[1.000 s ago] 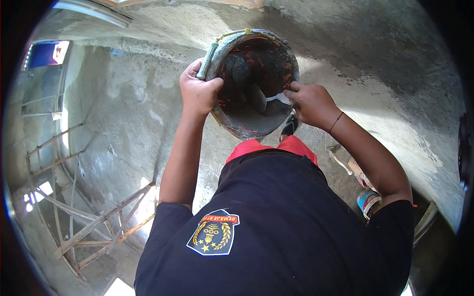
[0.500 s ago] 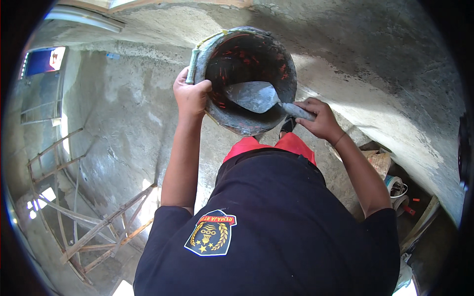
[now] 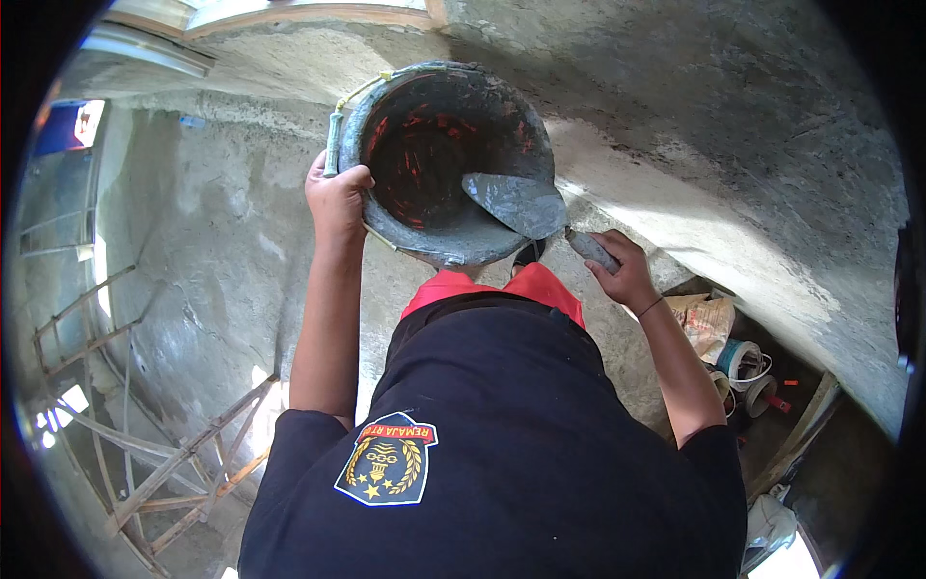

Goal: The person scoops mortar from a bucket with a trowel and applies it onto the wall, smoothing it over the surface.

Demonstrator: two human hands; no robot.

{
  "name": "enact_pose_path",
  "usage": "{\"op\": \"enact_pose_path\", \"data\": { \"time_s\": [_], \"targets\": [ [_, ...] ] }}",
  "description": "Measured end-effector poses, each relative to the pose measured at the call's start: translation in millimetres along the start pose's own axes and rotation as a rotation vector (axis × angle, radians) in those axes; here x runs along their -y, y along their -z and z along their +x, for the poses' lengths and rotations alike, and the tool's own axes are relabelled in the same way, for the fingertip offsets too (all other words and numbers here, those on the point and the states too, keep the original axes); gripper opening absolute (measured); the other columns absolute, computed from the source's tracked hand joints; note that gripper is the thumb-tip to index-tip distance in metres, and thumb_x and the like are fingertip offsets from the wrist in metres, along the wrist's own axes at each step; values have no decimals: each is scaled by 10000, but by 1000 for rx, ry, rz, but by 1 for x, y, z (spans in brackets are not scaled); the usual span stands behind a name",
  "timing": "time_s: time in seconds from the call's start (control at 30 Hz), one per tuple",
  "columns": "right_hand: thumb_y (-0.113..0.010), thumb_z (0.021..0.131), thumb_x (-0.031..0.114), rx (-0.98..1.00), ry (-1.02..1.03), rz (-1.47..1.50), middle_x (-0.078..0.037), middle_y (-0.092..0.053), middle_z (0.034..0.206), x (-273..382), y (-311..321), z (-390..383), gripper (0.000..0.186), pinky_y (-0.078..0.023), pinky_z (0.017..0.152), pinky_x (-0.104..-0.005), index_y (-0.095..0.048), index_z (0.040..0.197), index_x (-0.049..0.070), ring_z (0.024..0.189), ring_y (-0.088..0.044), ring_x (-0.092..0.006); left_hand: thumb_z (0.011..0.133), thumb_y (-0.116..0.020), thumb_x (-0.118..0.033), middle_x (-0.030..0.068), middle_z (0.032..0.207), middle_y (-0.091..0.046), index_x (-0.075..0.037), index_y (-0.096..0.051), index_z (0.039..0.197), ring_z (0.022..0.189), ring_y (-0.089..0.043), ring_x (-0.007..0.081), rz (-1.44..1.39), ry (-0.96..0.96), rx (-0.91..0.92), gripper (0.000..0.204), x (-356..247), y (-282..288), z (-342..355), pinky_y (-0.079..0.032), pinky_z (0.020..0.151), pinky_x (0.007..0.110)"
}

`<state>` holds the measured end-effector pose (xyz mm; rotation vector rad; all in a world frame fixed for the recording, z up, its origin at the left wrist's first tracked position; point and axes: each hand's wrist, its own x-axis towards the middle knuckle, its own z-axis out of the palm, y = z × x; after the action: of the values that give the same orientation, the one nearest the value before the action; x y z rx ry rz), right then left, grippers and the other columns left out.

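My left hand [image 3: 338,200] is closed on the left rim of a round, grey-crusted bucket [image 3: 453,255], just below its wire handle with a pale grip [image 3: 334,145]. Tilted, the bucket turns its mouth toward me; orange-red streaks show on its dark inner wall. The fingers behind the rim are hidden. In my right hand [image 3: 622,269] is the mortar-covered handle of a trowel [image 3: 519,205]. The trowel's pointed blade reaches over the right part of the bucket's mouth, its heel near the rim.
Rough cement walls [image 3: 675,77] rise ahead and to the right. A wooden frame [image 3: 193,463] stands at the lower left. By the right wall are a paper sack [image 3: 702,323], a white pail [image 3: 741,362] and a plank [image 3: 799,434].
The trowel blade has shifted from deeper over the bucket's mouth toward its right rim. In the picture, bucket and both hands sit further left, as my view has turned slightly.
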<state>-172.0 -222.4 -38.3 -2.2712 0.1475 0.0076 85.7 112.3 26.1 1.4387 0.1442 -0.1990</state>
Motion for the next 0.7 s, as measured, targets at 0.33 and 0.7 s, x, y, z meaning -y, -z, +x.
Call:
{"op": "enact_pose_path", "data": {
  "time_s": [0.33, 0.7],
  "targets": [
    [-738, 764, 158, -1, 33, -21, -133, -645, 1048, -10, 13, 2, 403, -530, 794, -367, -644, 1143, 59, 910, -654, -335, 603, -558, 81, 28, 764, -608, 6, -596, 908, 619, -552, 126, 16, 14, -21, 316, 3, -12, -3, -443, 572, 243],
    [-751, 766, 319, 132, -166, -335, -104, -651, 1075, -39, 9, -4, 429, -535, 806, -421, -617, 1113, 107, 927, -656, -334, 596, -581, 71, -1, 692, -577, 1, -596, 849, 544, -508, 95, 38, 56, -97, 263, 53, -38, -15, -422, 519, 231]
  ]
}}
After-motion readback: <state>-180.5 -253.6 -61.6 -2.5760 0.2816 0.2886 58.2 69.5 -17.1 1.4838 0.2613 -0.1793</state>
